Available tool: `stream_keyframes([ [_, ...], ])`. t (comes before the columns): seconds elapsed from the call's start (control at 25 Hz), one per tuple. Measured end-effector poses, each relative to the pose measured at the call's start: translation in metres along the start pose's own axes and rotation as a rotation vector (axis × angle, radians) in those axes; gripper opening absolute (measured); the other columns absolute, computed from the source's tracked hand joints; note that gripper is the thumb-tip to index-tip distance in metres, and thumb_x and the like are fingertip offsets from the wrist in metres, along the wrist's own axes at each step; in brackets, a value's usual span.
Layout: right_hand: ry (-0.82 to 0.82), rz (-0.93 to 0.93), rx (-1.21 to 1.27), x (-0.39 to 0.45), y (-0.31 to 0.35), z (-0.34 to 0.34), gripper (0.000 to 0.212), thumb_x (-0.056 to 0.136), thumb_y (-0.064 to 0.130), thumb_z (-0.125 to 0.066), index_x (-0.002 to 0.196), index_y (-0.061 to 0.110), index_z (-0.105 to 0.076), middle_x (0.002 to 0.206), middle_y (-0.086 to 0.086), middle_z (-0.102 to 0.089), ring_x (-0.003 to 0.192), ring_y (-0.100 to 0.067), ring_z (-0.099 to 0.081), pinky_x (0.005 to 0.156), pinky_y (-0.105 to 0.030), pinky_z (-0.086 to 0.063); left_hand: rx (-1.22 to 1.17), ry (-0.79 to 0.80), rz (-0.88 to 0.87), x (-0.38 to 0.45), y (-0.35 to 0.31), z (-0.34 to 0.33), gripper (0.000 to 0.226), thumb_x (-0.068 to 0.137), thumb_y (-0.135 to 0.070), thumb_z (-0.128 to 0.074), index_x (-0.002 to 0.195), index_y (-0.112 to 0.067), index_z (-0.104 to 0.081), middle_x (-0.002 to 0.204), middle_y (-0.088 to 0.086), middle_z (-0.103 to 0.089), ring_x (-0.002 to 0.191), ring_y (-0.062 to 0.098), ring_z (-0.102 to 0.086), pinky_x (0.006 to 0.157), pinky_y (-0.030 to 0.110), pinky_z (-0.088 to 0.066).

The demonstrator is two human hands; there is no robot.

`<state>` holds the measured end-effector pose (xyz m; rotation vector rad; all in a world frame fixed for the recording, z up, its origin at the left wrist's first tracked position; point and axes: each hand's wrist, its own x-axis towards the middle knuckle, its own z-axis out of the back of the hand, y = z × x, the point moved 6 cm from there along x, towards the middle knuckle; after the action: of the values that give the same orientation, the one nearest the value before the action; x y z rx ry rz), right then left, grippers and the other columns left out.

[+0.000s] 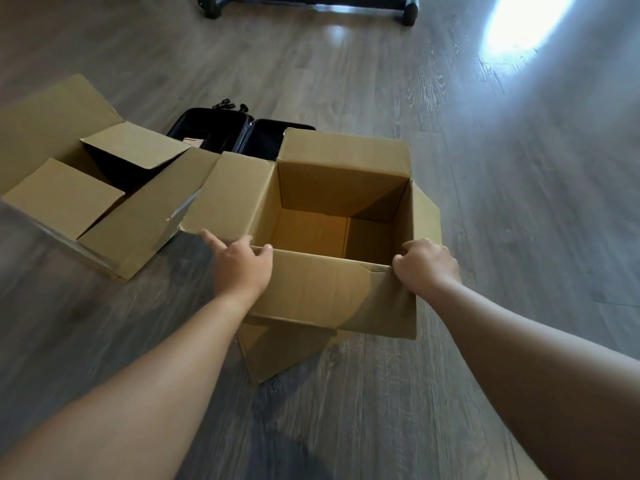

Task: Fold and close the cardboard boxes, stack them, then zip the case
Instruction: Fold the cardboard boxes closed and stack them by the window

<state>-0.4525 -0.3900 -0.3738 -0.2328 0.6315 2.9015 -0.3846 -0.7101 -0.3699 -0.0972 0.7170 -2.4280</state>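
open box (332,216) at centre on floor (519,202), flaps up and out. left hand (242,265) pinches near flap at its 9 o'clock corner, thumb inside; right hand (426,265) curled over 3 o'clock corner. second box (104,188) at 9 o'clock, flaps half folded. black case (239,133) open at 12 o'clock behind both.

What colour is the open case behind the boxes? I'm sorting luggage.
Black; the case shows best in the head view.

- Head view: single wide-angle camera, worn at head height, facing forward and steeply down.
- Range: close; both forearms enter from the lower edge, open cardboard box (332,233) central.
- Background: floor (519,202) to the top edge.
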Motion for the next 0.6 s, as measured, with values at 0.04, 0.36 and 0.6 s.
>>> stream_keyframes([
  [0.04, -0.014, -0.061, 0.036, 0.001, 0.0, -0.001, 0.019, 0.093, 0.025, -0.059, 0.108, 0.021, -0.071, 0.08, 0.004, -0.058, 0.065, -0.012, -0.047, 0.052, -0.025, -0.036, -0.002, 0.006, 0.013, 0.001, 0.0, 0.0, 0.053, 0.095, -0.046, -0.058, 0.138, -0.016, -0.058, 0.164, 0.024, 0.003, 0.128, 0.043, -0.051, 0.097, 0.038, -0.047],
  [0.36, -0.082, -0.278, 0.223, 0.005, -0.03, 0.021, 0.014, 0.083, 0.007, -0.068, 0.091, 0.018, -0.069, 0.075, 0.003, -0.053, 0.065, -0.011, -0.047, 0.052, -0.024, -0.041, -0.077, -0.033, -0.104, 0.001, -0.047, 0.006, 0.041, 0.086, -0.028, -0.065, 0.126, -0.02, -0.068, 0.162, 0.027, -0.013, 0.135, 0.036, -0.048, 0.083, 0.026, -0.043],
  [0.6, -0.218, -0.362, 0.172, 0.006, -0.096, 0.077, 0.048, 0.084, 0.004, -0.062, 0.13, 0.015, -0.068, 0.129, -0.012, -0.066, 0.119, -0.034, -0.059, 0.099, -0.039, -0.05, -0.156, 0.275, -0.232, -0.03, -0.098, -0.055, 0.058, 0.087, -0.03, -0.068, 0.141, -0.017, -0.054, 0.165, 0.02, 0.003, 0.131, 0.04, -0.051, 0.084, 0.022, -0.04],
])
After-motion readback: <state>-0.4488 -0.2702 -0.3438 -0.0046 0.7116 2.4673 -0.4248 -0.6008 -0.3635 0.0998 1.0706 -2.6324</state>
